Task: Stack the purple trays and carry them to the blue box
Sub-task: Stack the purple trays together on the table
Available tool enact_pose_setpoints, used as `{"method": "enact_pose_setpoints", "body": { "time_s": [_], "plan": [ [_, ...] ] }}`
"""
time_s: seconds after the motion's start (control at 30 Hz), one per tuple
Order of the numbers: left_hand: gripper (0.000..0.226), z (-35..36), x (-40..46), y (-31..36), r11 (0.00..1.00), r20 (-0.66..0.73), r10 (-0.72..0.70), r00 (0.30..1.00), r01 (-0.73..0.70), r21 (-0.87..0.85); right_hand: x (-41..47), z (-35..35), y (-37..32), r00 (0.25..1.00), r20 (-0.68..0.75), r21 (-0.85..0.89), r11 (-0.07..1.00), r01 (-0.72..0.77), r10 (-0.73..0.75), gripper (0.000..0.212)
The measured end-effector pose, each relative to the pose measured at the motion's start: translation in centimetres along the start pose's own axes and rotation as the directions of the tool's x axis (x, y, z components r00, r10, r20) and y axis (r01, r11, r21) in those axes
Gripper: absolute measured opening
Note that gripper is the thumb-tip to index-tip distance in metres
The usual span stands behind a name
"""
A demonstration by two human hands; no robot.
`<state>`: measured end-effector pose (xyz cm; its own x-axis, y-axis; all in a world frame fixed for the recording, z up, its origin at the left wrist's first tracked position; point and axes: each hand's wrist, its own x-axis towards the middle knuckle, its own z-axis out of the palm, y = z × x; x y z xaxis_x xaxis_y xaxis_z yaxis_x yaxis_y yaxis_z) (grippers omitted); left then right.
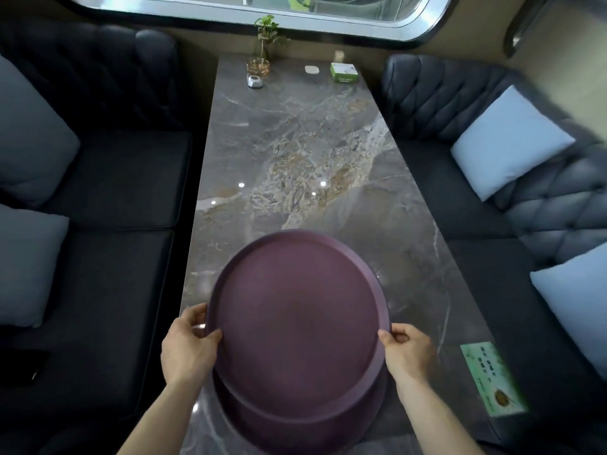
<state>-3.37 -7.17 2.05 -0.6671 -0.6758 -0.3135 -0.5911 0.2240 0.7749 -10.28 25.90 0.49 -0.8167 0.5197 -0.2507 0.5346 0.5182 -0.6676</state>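
A round purple tray (297, 323) fills the near end of the marble table (295, 152). My left hand (187, 346) grips its left rim and my right hand (407, 353) grips its right rim, thumbs on top. It is held slightly tilted above a second purple tray (295, 435), whose near edge shows below it, resting on the table. No blue box is in view.
Dark tufted sofas (108, 178) with pale cushions (507, 142) flank the table on both sides. At the far end stand a small plant in a glass (262, 44), a green box (344, 72) and a small white object (254, 82). A green card (492, 379) lies at the near right edge.
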Motion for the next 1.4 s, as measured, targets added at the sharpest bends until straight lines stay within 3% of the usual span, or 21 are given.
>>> {"method": "enact_pose_setpoints", "body": {
  "time_s": [0.23, 0.7, 0.83, 1.03, 1.2, 1.33, 1.4],
  "plan": [
    [0.049, 0.7, -2.8, -3.5, 0.978, 0.03, 0.029, 0.999, -0.035, 0.205, -2.2, -0.2, 3.4, 0.999, -0.038, -0.088, 0.996, 0.014, -0.017, 0.009],
    [0.045, 1.6, -4.0, -4.7, 0.962, -0.008, 0.029, 1.0, -0.026, 0.272, -3.5, -0.1, 3.8, 1.0, -0.005, -0.174, 0.985, -0.015, 0.015, 0.016],
    [0.045, 1.6, -4.0, -4.8, 0.958, -0.016, 0.032, 0.999, -0.026, 0.287, -4.0, -0.2, 4.0, 0.998, -0.015, -0.262, 0.964, 0.052, -0.058, 0.013],
    [0.046, 1.6, -4.0, -4.7, 0.948, -0.016, 0.043, 0.999, -0.036, 0.317, -4.5, 0.0, 4.3, 0.978, 0.01, -0.416, 0.888, 0.195, -0.21, 0.031],
    [0.047, 1.5, -4.0, -4.7, 0.933, -0.011, 0.069, 0.998, -0.06, 0.355, -4.4, -0.3, 3.9, 0.979, 0.019, -0.398, 0.897, 0.193, -0.202, 0.025],
    [0.048, 1.2, -3.9, -4.3, 0.907, 0.006, 0.086, 0.996, -0.081, 0.414, -4.0, -0.6, 3.5, 0.98, 0.047, -0.391, 0.899, 0.197, -0.194, 0.006],
    [0.046, 0.9, -3.8, -4.0, 0.879, 0.025, 0.098, 0.995, -0.098, 0.467, -3.7, -0.5, 3.8, 0.98, 0.044, -0.397, 0.897, 0.196, -0.194, 0.025]
  ]
}}
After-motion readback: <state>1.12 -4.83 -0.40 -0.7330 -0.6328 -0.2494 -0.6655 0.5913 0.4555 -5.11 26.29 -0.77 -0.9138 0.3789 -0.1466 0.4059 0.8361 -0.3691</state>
